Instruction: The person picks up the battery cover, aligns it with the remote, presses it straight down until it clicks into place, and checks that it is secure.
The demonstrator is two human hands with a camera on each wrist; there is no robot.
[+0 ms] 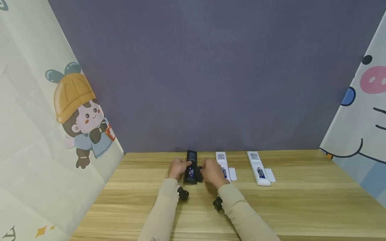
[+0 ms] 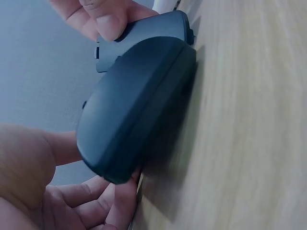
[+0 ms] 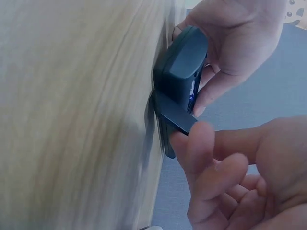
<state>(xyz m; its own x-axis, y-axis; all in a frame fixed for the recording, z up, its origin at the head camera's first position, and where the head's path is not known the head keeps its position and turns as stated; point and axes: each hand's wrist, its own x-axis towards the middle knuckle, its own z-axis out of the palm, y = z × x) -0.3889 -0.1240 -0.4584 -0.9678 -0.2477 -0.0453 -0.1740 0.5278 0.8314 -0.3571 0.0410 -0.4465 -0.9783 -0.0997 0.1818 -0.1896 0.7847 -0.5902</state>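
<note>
- At the far left, a pale wall sheet point(image 1: 27, 110) bears a cartoon figure point(image 1: 87, 117) in a yellow hat.
- Next, on the wood-grain table point(image 1: 132, 194) before a dark grey backdrop point(image 1: 193, 73), the left hand point(image 1: 178, 168) holds the left side of the black remote, its thumb over the upper face; a light sleeve point(image 1: 161, 207) covers that arm, with a small black device point(image 1: 183, 193) at the wrist.
- The black remote point(image 1: 191, 166) lies lengthwise away from the person, back upward, its compartment uncovered and blue-wrapped batteries point(image 1: 191, 172) showing inside.
- Just right of it is the black cover point(image 1: 199, 174), tilted beside the remote in the right wrist view.
- The right hand point(image 1: 213, 171) pinches this cover between thumb and fingertips, the other fingers curled; its wrist carries another black device point(image 1: 217, 203).
- Partly behind the right hand, a white remote point(image 1: 221, 159) lies back upward, a battery showing in its compartment.
- A white cover point(image 1: 232, 173) lies just right of that remote.
- Farther right, a second white remote point(image 1: 255, 164) lies slightly slanted, dark batteries point(image 1: 260, 173) in its open compartment.
- Right beside it lies a second white cover point(image 1: 270, 175).
- At the far right, another sheet point(image 1: 356, 134) shows a pink snout point(image 1: 374, 79).
</note>
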